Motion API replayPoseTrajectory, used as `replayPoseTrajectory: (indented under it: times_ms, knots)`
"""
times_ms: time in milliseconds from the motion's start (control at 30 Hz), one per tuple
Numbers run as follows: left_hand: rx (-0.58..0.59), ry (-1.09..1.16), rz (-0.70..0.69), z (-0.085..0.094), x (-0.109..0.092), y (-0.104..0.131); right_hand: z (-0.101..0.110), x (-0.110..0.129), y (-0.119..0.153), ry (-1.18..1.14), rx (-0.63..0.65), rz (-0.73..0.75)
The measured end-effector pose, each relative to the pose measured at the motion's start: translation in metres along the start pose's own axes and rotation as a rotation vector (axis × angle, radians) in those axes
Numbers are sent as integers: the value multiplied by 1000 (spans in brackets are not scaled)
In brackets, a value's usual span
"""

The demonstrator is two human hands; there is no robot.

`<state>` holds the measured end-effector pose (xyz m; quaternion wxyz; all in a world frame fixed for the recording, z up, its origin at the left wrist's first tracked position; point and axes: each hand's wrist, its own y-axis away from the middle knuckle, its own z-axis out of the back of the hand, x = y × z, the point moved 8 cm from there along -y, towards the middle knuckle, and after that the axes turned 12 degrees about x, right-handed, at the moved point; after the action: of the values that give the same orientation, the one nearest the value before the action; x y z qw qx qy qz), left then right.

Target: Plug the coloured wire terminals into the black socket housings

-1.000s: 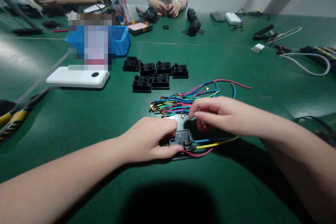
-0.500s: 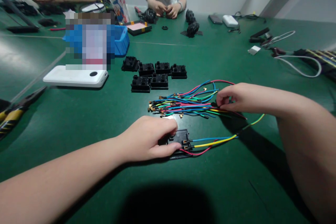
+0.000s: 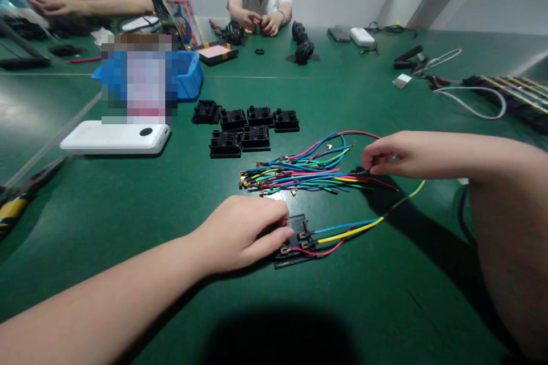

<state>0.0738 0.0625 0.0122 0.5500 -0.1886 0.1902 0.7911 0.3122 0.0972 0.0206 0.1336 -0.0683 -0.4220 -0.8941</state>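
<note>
My left hand (image 3: 246,231) grips a black plastic part (image 3: 298,227) lying on the green table (image 3: 180,308). Blue, yellow and red wires (image 3: 349,234) run from metal terminals on that part to the right. Beyond it lies a loose bundle of coloured wires (image 3: 299,174) with brass terminals at their left ends. At the right end of the bundle, my right hand (image 3: 396,154) pinches what looks like the dark end of a wire; part of it is hidden by the fingers.
Several black plastic parts (image 3: 256,136) stand behind the bundle. A white power bank (image 3: 109,140), a blue bin (image 3: 190,77) and pliers (image 3: 23,202) are at the left. A person's hands (image 3: 261,24) work across the table. A white cable loop (image 3: 479,108) lies at the right.
My right hand has moved slightly right, away from the bundle, with the dark wire end. My left thumb has shifted, uncovering the red wire's terminal. The view has shifted a little.
</note>
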Motion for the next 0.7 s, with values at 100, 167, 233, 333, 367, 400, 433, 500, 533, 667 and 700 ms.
replayPoseTrajectory:
  times_ms: [100, 167, 233, 333, 367, 400, 433, 500, 533, 667, 700]
  knots:
    - [-174, -32, 72, 13, 5, 5, 0, -3, 3, -21, 10, 5]
    - [-307, -51, 167, 22, 13, 10, -1, -4, 3, -40, 15, 19]
    - [-375, -68, 238, 25, 19, 12, -3, -4, 2, -46, 18, 27]
    - [-343, -97, 265, 21, 24, 9, -4, -6, 0, -39, 15, 15]
    - [-326, -110, 266, 19, 25, 7, -4, -6, 0, -37, 15, 9]
    - [-310, -124, 269, 17, 26, 6, -4, -6, 0, -35, 12, 4]
    - [-297, -140, 274, 16, 26, 6, -4, -5, 1, -33, 10, 3]
    - [-279, -171, 291, 14, 27, 5, -3, -3, 2, -33, 3, 5]
    - [-269, -183, 299, 14, 28, 6, -2, -3, 3, -36, -1, 8]
    - [-239, -208, 304, 13, 28, 6, 0, -3, 6, -55, -16, 19]
    - [-237, -211, 297, 13, 27, 5, 0, -3, 6, -61, -15, 25]
